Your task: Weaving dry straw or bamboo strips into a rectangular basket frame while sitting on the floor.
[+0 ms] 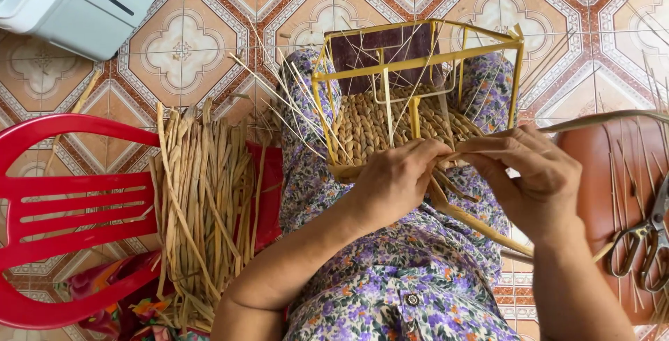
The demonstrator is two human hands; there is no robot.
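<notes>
While both hands (460, 174) pinch, strand (599, 119) btwn grips

We saw that both forearms were bare down to the left hand (394, 181) and the right hand (533, 174), with no sleeves, rings or watch showing. Beneath and between the hands lay a floral dress (390, 278) in white, printed with purple, lilac and orange blossoms and green leaves. A small dark button (412, 299) sat on it, below the left hand.

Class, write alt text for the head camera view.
Both hands, left hand and right hand, weave a dried strand into a half-woven basket on a yellow frame, held on a floral-clad lap.
</notes>
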